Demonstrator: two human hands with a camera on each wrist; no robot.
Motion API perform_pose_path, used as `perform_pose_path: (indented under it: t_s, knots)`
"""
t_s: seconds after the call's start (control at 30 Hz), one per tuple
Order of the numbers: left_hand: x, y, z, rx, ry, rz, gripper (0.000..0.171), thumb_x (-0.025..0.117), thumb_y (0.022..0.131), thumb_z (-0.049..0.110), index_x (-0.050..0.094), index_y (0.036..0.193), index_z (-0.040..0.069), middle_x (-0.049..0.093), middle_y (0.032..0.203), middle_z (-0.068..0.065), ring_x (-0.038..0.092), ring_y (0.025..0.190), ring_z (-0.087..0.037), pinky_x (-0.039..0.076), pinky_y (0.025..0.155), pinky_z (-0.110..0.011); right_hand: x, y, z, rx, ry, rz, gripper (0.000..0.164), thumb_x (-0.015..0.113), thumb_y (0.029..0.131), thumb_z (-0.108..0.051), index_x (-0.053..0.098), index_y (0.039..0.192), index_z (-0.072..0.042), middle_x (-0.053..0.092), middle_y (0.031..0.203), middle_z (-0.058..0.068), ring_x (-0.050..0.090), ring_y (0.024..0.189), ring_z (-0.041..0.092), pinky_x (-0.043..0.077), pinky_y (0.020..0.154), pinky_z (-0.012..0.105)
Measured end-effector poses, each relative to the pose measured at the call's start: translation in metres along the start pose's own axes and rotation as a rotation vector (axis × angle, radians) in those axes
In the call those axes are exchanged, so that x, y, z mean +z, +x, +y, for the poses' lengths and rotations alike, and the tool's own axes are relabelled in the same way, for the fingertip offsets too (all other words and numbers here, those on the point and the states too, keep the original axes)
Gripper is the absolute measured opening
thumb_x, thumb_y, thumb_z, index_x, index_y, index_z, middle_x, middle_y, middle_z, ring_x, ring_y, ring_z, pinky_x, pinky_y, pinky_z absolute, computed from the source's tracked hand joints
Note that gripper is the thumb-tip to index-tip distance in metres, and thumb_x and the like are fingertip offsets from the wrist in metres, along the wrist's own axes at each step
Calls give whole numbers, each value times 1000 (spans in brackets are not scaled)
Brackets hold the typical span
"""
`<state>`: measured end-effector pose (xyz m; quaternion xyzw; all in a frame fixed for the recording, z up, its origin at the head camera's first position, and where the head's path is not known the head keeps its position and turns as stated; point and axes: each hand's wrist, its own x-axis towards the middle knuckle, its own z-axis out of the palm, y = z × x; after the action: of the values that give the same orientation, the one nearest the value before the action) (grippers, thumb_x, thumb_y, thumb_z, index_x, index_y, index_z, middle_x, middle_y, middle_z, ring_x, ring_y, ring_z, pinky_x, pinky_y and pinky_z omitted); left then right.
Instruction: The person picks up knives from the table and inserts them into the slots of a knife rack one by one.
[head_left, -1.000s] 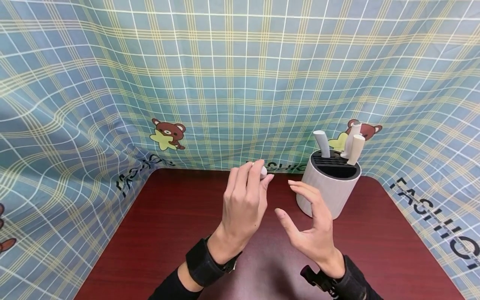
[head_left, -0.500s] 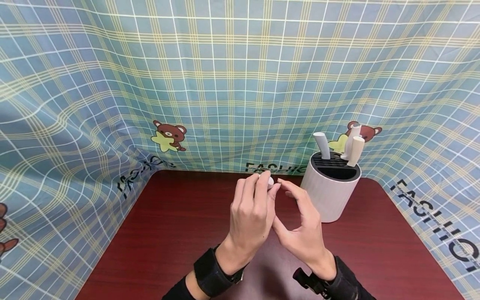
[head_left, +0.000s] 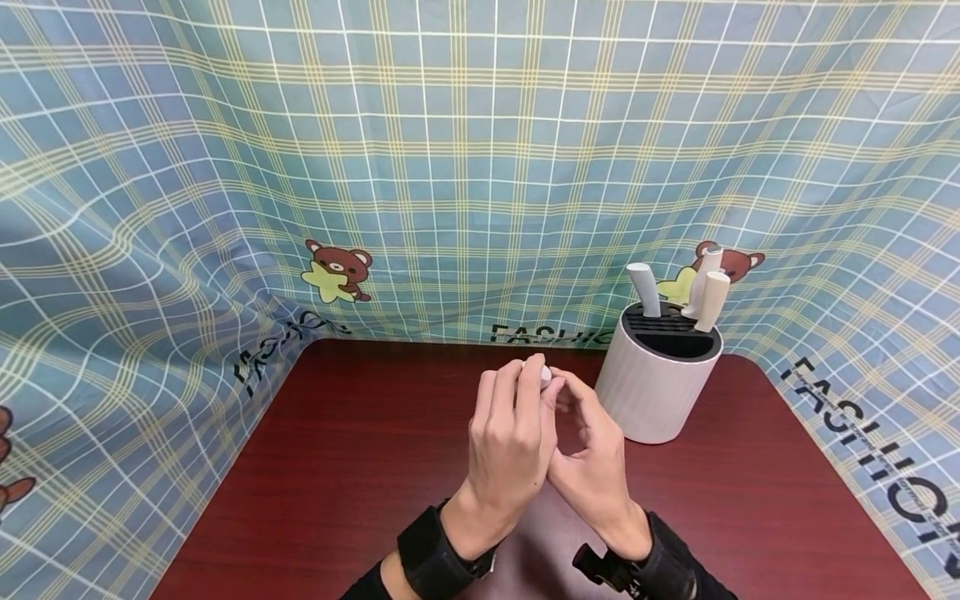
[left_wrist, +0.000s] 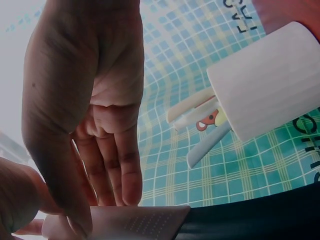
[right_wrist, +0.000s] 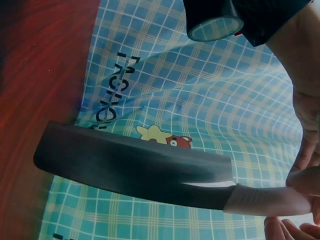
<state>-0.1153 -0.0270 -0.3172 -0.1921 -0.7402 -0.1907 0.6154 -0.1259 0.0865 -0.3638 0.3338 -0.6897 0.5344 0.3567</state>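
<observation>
A cleaver with a broad dark blade (right_wrist: pixel 135 167) and pale grey handle is held in front of me, its blade running down toward the table in the right wrist view. My left hand (head_left: pixel 506 442) pinches the handle (left_wrist: pixel 130 222) between thumb and straight fingers. Against it, on the right, my right hand (head_left: pixel 592 467) has its fingers curled at the handle's butt end, beside the left thumb. In the head view only the white butt (head_left: pixel 545 377) shows; both hands hide the rest of the cleaver.
A white ribbed knife block (head_left: pixel 652 396) stands at the back right of the dark red table (head_left: pixel 337 467). Several pale knife handles (head_left: pixel 643 290) stick up from its slots, and its front has a wide opening. A checked cloth (head_left: pixel 450 167) surrounds the table's back and sides.
The right hand has moved left from beside the knife block, and its fingers have come together at the handle. The left hand has shifted slightly right and toward me with the cleaver.
</observation>
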Motion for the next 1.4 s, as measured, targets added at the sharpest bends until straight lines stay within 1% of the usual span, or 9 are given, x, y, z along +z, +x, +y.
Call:
perform_pose_path:
  t_s: [0.17, 0.23, 0.4, 0.53, 0.8, 0.93, 1.07, 1.27, 1.4]
  knots:
    - [2, -5, 0, -17, 19, -7, 24, 72, 93, 13, 68, 110, -3, 64, 91, -11, 53, 73, -22, 52, 62, -23, 4, -4, 0, 41, 37, 8, 63, 71, 75, 21, 58, 134, 4, 69, 117, 19, 69, 107, 6, 56, 89, 17]
    - [3, -6, 0, -22, 30, -9, 23, 69, 96, 14, 68, 110, -4, 64, 91, -11, 53, 73, -22, 53, 61, -24, 5, -5, 1, 46, 29, 16, 60, 72, 75, 20, 60, 131, 3, 70, 117, 19, 68, 109, 5, 56, 92, 17]
    - [4, -10, 1, -19, 44, 8, 22, 58, 103, 16, 69, 107, -3, 65, 90, -10, 54, 71, -20, 54, 59, -23, 7, -8, 5, 29, -50, 43, 49, 76, 78, 11, 66, 125, 1, 73, 109, 16, 68, 108, 4, 54, 94, 16]
    - [3, -12, 2, -17, 42, 14, 21, 58, 103, 15, 70, 106, -3, 65, 89, -9, 55, 71, -19, 54, 57, -22, 7, -10, 7, 15, -98, 48, 40, 77, 82, 3, 68, 121, 0, 74, 104, 14, 68, 105, 3, 54, 94, 14]
    - [1, -14, 2, -2, 14, 3, 19, 62, 101, 14, 70, 107, -2, 64, 89, -9, 52, 70, -19, 52, 54, -20, 5, -10, 7, -4, -112, 54, 32, 76, 88, -7, 70, 118, -1, 75, 103, 12, 70, 98, 4, 56, 87, 16]
    - [-1, -14, 2, 10, 2, 5, 18, 63, 100, 14, 70, 107, -2, 63, 89, -9, 51, 70, -19, 52, 54, -20, 4, -10, 6, -12, -85, 53, 32, 76, 87, -5, 69, 118, 0, 75, 103, 13, 70, 97, 4, 55, 88, 14]
    - [-3, -13, 2, 24, -13, 14, 18, 62, 100, 14, 70, 106, -2, 64, 88, -9, 51, 69, -19, 52, 55, -20, 3, -9, 5, -17, -55, 49, 27, 75, 88, -5, 70, 114, 0, 74, 99, 12, 70, 93, 7, 55, 86, 14]
    - [-4, -13, 2, 26, -28, 19, 18, 64, 100, 15, 70, 106, -1, 65, 88, -8, 52, 70, -19, 53, 58, -22, 1, -6, 5, -23, -51, 41, 30, 76, 81, 4, 71, 111, -1, 73, 94, 10, 69, 89, 5, 56, 82, 15]
    - [-6, -13, 1, 23, -49, 14, 19, 64, 100, 16, 70, 106, -1, 65, 89, -8, 53, 71, -19, 53, 61, -22, -1, -4, 5, -16, -12, 22, 34, 75, 78, 11, 71, 111, 0, 72, 93, 11, 69, 87, 5, 55, 82, 14]
